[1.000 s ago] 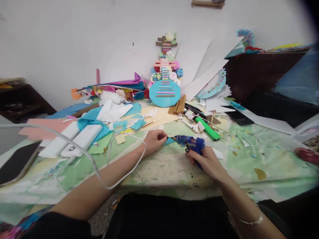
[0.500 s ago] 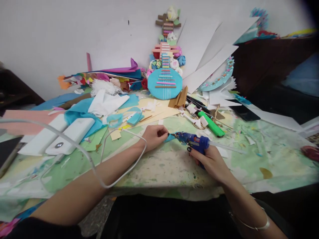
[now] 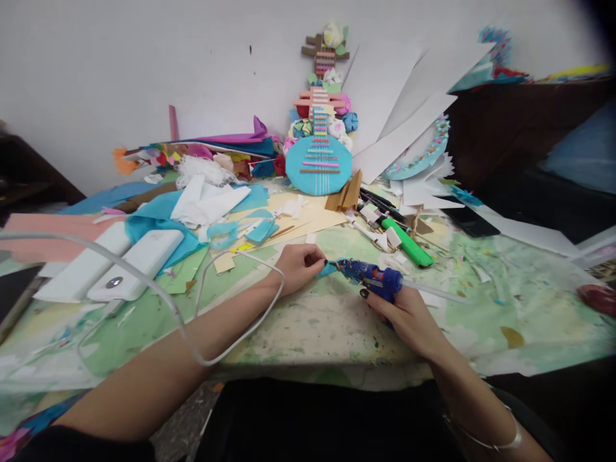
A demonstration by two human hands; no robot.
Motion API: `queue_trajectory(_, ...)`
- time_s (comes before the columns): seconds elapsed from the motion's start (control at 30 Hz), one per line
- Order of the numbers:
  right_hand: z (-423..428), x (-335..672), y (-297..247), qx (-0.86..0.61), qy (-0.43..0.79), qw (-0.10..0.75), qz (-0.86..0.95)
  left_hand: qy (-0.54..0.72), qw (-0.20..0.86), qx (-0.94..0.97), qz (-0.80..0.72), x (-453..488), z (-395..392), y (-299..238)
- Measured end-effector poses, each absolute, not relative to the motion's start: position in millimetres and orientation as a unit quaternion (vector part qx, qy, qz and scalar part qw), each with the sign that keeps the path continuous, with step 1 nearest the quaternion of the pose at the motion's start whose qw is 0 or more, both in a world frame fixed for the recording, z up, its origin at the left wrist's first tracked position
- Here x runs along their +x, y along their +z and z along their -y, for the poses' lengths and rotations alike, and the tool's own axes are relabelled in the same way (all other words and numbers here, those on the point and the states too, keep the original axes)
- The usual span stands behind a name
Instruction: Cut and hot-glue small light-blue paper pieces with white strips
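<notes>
The blue glue gun lies low over the paint-stained surface, my right hand wrapped tight round its grip. Its nozzle meets a small blue paper scrap pinched in my left hand. A green marker lies just beyond.

No legible text, brand or number anywhere; round mark on white power bank too small to read.

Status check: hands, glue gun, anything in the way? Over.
Right hand gripping blue glue gun. Left hand pinching small blue paper piece at the nozzle. White cable draped over left forearm.
</notes>
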State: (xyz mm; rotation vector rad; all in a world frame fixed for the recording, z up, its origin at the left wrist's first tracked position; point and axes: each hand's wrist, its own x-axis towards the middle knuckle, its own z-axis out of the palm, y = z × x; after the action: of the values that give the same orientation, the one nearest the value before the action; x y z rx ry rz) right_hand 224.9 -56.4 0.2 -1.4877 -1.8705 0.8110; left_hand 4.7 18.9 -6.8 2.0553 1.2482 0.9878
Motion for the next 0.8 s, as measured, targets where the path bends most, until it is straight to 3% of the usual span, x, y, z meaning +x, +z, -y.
queue_trajectory(0.8, 60.9, 232.1, -3.4, -0.593, 0.314, 0.313, 0.672, 0.37, 0.271, 0.758, -0.463, 4.2, -19.2, -8.3)
